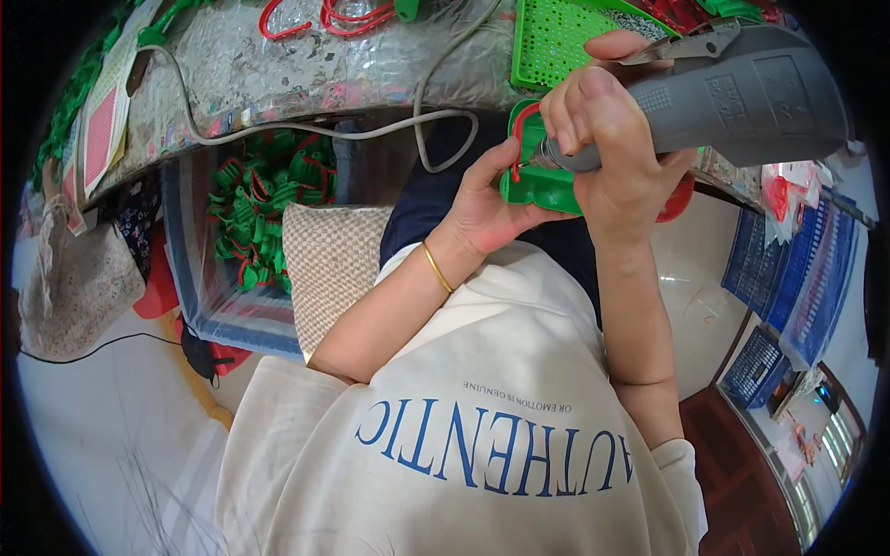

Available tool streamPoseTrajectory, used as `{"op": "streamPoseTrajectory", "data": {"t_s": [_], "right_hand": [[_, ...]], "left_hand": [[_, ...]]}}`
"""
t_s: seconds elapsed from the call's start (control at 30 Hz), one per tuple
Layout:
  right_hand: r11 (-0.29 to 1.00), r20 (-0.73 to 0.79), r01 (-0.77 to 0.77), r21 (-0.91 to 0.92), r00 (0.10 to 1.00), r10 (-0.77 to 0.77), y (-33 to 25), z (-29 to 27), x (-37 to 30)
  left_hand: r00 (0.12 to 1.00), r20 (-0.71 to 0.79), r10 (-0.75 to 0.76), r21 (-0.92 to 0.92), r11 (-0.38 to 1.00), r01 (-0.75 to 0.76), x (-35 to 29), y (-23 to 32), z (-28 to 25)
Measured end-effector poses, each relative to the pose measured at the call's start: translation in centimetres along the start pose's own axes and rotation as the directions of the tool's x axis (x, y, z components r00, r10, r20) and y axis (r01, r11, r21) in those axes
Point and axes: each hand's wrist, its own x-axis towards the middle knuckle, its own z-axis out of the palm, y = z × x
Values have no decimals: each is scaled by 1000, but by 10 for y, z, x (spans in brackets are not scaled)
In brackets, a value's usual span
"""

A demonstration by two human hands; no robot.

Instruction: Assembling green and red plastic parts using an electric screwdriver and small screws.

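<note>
My right hand [616, 139] is wrapped round the grey body of an electric screwdriver [732, 107]. Its tip points left and meets a green plastic box-like part [545, 191] near a red curved handle [515, 130]. My left hand [487, 196] grips that green part from its left side, thumb up beside the red handle. Part of the green piece is hidden behind my right hand and the tool.
A grey cord [278, 128] loops over the plastic-covered tabletop [324, 69]. Behind my hands stands a green perforated basket [552, 46] with small metal pieces. At left, a blue-edged bin [246, 324] holds green-and-red parts [264, 199]. Blue crates [756, 264] stand at right.
</note>
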Motion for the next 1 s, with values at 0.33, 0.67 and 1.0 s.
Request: {"op": "streamPoseTrajectory", "data": {"t_s": [0.33,0.67,1.0], "right_hand": [[999,43,28,-39,999,-27,1,1,-2],[967,-28,100,-232,994,-109,4,9,-12],[982,283,-156,107,952,121,-60,-15,46]], "left_hand": [[997,-68,40,148,988,-30,-2,-2,6],[975,-158,156,375,923,-87,-2,-1,26],[990,-86,114,583,811,-42,-77,62,27]]}}
